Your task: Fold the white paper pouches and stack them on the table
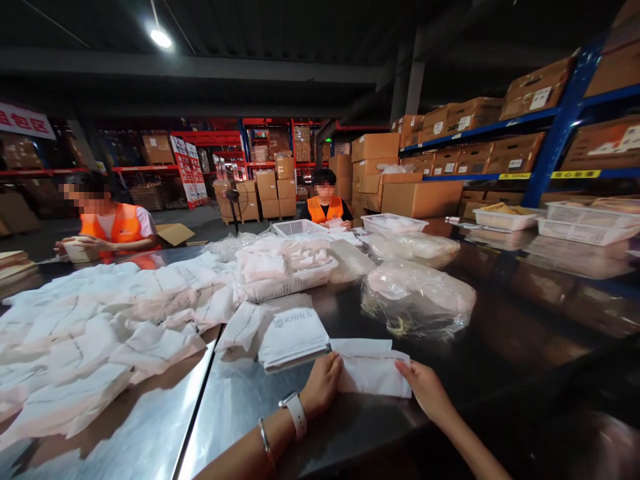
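White paper bag (pixel 373 373) lies flat on the steel bench (pixel 240 407), lower centre of frame | your left hand (pixel 320 387) pins its left edge, your right hand (pixel 425 387) pinches its right corner | risk: slick metal may let it slide | risk: stack of bags (pixel 293 337) touching at left could get dragged along.

Table (pixel 240 407) glossy metal; bag (pixel 373 373) matt white; wrap (pixel 417 300) clear shiny plastic; boxes (pixel 420 198) cardboard.
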`<state>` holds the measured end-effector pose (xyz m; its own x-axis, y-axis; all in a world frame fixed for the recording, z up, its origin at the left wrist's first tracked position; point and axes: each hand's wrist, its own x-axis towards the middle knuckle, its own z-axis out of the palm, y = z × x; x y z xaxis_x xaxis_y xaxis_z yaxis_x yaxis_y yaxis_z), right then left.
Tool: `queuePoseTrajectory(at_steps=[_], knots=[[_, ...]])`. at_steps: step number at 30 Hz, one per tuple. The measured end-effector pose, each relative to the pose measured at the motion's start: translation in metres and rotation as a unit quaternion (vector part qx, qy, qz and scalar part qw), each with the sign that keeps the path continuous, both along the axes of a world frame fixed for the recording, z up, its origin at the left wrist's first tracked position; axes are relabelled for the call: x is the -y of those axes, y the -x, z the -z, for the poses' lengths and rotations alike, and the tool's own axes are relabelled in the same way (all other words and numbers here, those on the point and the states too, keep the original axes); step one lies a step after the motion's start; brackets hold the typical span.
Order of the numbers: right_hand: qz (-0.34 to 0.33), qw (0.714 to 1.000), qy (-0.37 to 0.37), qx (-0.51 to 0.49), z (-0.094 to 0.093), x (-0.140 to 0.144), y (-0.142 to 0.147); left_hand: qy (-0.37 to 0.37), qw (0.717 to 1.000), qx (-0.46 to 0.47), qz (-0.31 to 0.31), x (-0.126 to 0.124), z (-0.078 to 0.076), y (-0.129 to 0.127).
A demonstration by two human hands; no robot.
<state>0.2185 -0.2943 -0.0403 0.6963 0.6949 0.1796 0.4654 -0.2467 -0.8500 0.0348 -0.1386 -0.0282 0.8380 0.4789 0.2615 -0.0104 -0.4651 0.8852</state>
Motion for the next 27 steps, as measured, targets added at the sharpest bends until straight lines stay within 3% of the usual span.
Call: queuePoseTrajectory(at_steps=[5, 8, 19, 27], knots=[[0.045, 0.998, -0.008, 0.050, -0.002, -0.006, -0.001, 0.091, 0.994, 0.026, -0.060, 0.007, 0.009, -0.006], [0.062, 0.994, 0.004, 0.093, -0.006, -0.008, 0.001, 0.102, 0.989, 0.033, -0.101, 0.009, 0.006, -0.007], [0.078, 0.980, 0.060, 0.173, -0.004, -0.018, -0.002, -0.052, 0.985, -0.057, -0.157, -0.007, 0.012, -0.009], [0.074, 0.975, 0.125, 0.168, -0.001, -0.032, -0.014, -0.120, 0.956, -0.222, -0.152, -0.009, -0.005, -0.006]])
